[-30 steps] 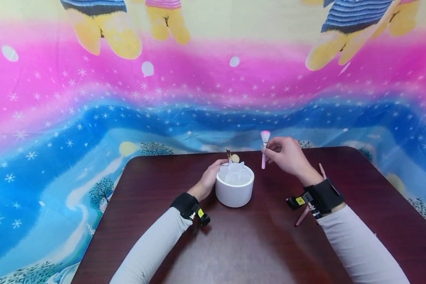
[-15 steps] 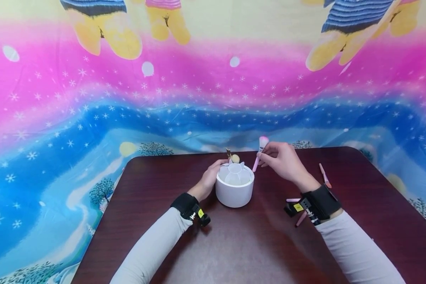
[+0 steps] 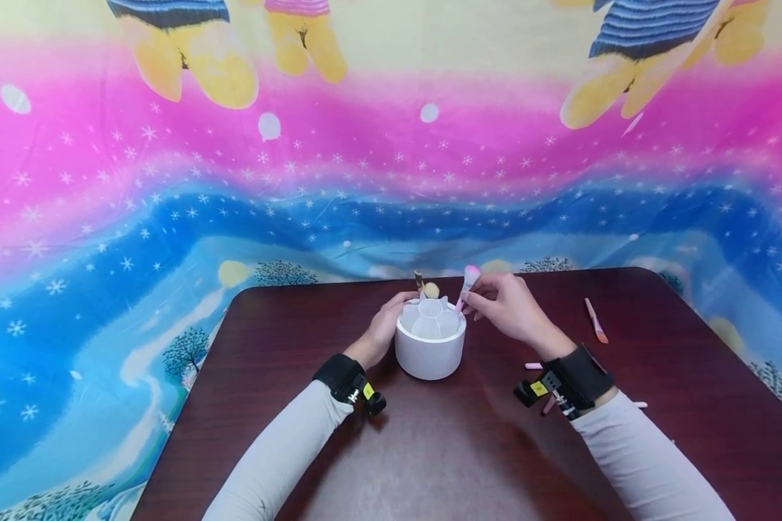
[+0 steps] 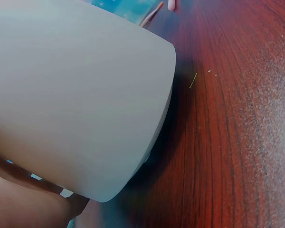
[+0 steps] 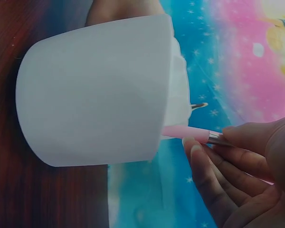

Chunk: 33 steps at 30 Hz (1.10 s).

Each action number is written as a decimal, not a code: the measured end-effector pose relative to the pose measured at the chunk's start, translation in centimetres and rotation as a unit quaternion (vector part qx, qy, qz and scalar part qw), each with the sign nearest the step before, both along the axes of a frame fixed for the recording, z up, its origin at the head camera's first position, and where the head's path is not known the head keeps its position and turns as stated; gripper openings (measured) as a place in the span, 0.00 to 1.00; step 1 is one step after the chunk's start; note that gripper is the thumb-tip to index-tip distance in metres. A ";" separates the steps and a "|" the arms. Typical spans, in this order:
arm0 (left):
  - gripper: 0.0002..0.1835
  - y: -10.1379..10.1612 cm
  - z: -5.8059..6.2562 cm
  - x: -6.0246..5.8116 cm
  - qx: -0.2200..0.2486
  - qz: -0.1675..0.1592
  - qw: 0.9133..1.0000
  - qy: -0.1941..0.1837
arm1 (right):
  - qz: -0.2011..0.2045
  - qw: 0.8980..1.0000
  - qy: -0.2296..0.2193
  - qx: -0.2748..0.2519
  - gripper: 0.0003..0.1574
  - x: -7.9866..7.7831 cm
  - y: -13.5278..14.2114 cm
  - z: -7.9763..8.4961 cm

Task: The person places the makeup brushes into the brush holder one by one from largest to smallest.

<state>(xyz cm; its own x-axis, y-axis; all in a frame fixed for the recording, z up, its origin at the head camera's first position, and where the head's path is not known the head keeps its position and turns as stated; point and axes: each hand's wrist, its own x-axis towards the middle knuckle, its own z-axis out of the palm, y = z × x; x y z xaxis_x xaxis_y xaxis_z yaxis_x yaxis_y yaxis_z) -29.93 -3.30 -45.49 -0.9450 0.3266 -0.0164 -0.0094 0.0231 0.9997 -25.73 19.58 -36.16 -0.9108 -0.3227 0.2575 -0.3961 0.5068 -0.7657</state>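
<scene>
A white round makeup brush holder (image 3: 430, 359) with clear petal-like dividers stands on the dark table. My left hand (image 3: 381, 325) holds its left side; in the left wrist view the holder's wall (image 4: 85, 90) hides most of the fingers. Between thumb and fingers my right hand (image 3: 510, 310) pinches a pink makeup brush (image 3: 471, 276), bristles up. The pink handle (image 5: 186, 131) dips just inside the holder's right rim in the right wrist view, and its lower end is hidden. A brown-gold brush (image 3: 419, 280) and a pale round tip (image 3: 431, 291) rise at the holder's back.
Right of the holder lies a brush with an orange tip (image 3: 596, 320). Other pink handles (image 3: 533, 366) show partly beneath the right wrist strap (image 3: 576, 380). A patterned curtain (image 3: 365, 217) hangs behind the table's back edge.
My right hand has moved left and down with the makeup brush, from beside the holder to its right rim, the handle's end now inside. The left hand has stayed put.
</scene>
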 end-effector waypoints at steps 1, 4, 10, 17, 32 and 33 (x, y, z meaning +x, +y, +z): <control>0.20 0.0 0.0 0.0 0.000 0.000 1.000 0.000 | 0.000 1.000 0.003 0.007 0.08 0.0 0.0 -0.1; 0.20 -0.1 0.0 0.0 0.002 -0.001 1.000 0.000 | -0.004 1.000 0.008 0.029 0.07 0.0 -0.1 -0.4; 0.20 -0.1 -0.1 0.0 -0.001 0.001 1.000 -0.002 | -0.024 0.998 0.015 0.064 0.06 -0.3 0.0 -1.0; 0.20 -0.1 0.0 -0.1 -0.011 -0.001 1.000 -0.003 | -0.048 0.996 0.023 0.078 0.08 -0.4 2.0 -1.1; 0.20 -0.1 0.2 -0.4 -0.023 -0.005 1.000 -0.002 | -0.078 0.986 -0.012 0.148 0.12 1.9 9.5 -2.4; 0.20 -0.2 0.1 -0.4 -0.022 -0.007 1.000 -0.003 | -0.075 0.986 -0.019 0.147 0.11 2.1 9.9 -2.7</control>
<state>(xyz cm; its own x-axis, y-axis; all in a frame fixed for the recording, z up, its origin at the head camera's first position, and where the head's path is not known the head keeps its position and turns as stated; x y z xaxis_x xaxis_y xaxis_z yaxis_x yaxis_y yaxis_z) -30.29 -3.46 -45.38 -0.9404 0.3381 -0.0368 -0.0149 0.0670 0.9976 -23.65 29.44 -38.89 -0.9609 -0.2399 0.1379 -0.2743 0.7602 -0.5889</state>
